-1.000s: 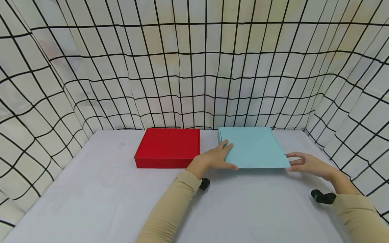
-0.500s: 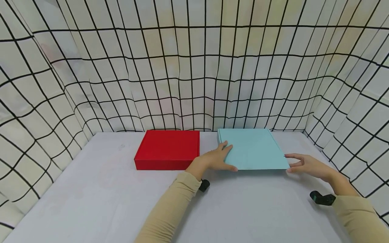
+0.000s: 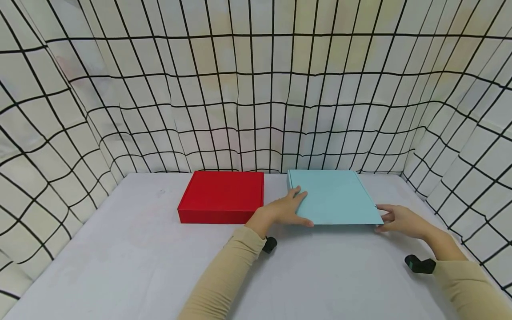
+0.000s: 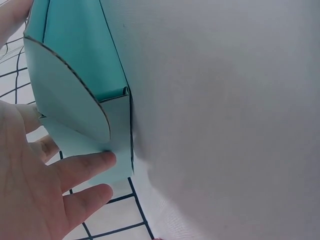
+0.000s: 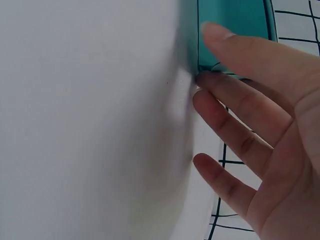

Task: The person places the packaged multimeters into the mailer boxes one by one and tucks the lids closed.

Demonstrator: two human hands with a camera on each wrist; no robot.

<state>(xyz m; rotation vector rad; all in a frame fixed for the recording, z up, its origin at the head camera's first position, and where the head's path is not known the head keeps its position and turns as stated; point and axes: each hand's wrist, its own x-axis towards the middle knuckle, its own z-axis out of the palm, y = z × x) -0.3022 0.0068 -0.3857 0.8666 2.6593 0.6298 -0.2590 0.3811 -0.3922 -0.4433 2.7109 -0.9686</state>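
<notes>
A light blue cardboard box (image 3: 332, 195) lies at the right of the table in the head view. Its lid's front edge juts out over a darker teal front wall (image 4: 85, 50). A rounded side flap (image 4: 67, 90) sticks out in the left wrist view. My left hand (image 3: 283, 210) rests against the box's left side with fingers spread, fingertips touching the side wall. At the front right corner is my right hand (image 3: 404, 221), its thumb in front of the teal wall and its fingers (image 5: 225, 120) spread loosely beside the corner. Contact there is hard to tell.
A closed red box (image 3: 224, 195) sits left of the blue one, close by my left wrist. White table cloth (image 3: 140, 262) covers the surface. White walls with a black grid (image 3: 256, 89) enclose the back and both sides.
My right hand has shifted slightly left and nearer me, its thumb now lower at the box corner. The left hand and both boxes stay essentially in place.
</notes>
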